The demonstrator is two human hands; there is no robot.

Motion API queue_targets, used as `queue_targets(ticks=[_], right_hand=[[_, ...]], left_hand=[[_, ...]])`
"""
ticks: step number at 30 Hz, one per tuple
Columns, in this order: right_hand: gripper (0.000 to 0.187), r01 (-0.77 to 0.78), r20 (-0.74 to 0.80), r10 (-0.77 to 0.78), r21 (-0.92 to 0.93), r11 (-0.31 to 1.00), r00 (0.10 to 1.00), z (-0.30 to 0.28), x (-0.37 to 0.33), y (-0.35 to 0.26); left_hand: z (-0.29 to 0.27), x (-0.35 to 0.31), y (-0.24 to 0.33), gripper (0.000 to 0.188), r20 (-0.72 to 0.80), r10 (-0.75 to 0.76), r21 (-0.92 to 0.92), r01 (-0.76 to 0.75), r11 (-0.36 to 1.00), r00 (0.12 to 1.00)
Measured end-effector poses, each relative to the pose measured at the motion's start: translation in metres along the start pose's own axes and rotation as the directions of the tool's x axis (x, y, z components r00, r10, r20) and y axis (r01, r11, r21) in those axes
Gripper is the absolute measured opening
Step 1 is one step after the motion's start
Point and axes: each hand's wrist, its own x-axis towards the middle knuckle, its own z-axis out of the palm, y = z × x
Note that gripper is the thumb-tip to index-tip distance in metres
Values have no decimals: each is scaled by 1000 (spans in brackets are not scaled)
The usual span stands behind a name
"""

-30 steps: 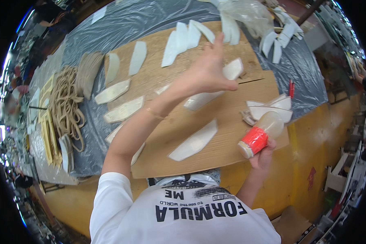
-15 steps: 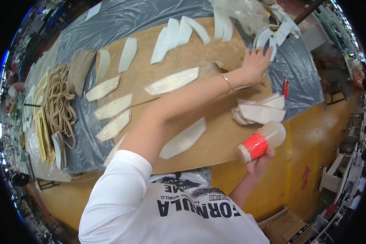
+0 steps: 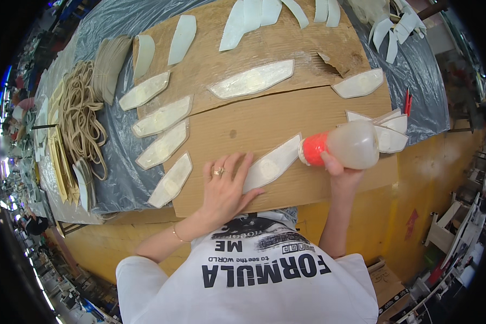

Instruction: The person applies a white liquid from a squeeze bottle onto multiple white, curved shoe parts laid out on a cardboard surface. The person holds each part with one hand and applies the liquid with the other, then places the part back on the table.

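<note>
L hand (image 3: 225,186), grip spread w/ fingers apart, lay palm-down at near-L end of white panel (image 3: 274,163) on cardboard (image 3: 275,119); R hand (image 3: 344,174), grip closed round red-banded bottle (image 3: 356,144), held its red end nr. panel's far-R tip; similar panels (image 3: 163,144) lay to L.

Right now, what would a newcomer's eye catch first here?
Probably the translucent bottle with the bright red band, in the right hand, right of centre. Next, the pale flat piece beside the left hand, on the cardboard. Then the tangled tan strips, left of the cardboard.
</note>
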Motion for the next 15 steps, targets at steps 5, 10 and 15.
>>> queue_targets(ticks=[5,10,15], right_hand=[[65,179,-132,-170,64,982,977,-13,3,-3],[62,79,-341,4,230,970,940,-50,-6,-2],[57,178,-417,-20,344,922,909,-91,-11,-8]], left_hand=[[11,13,5,77,-27,24,-80,-26,996,999],[3,36,0,85,-6,-9,-224,8,975,1000],[-16,57,-3,85,138,-26,-585,102,805,990]])
